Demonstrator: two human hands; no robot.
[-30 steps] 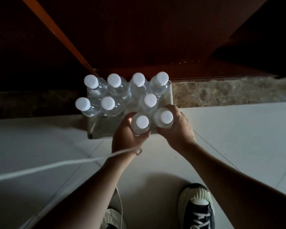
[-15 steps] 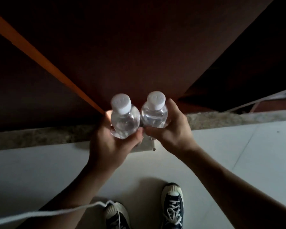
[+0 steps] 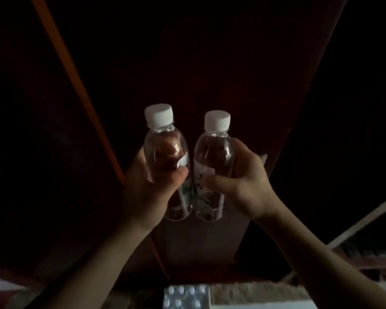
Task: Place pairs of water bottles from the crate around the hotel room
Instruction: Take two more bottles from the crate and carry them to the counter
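I held the two bottles upright and just beside each other, high above the crate (image 3: 186,298) near my feet: left bottle (image 3: 165,157) wrapped in my left hand (image 3: 151,186), right bottle (image 3: 213,161) in my right hand (image 3: 243,181). In that dimness, a loose grip could have dropped one.

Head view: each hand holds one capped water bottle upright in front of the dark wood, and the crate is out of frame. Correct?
Not quite. The crate is still in the head view, at the bottom edge with white caps showing. The rest stands: the left hand grips one capped bottle and the right hand the other bottle, both upright.
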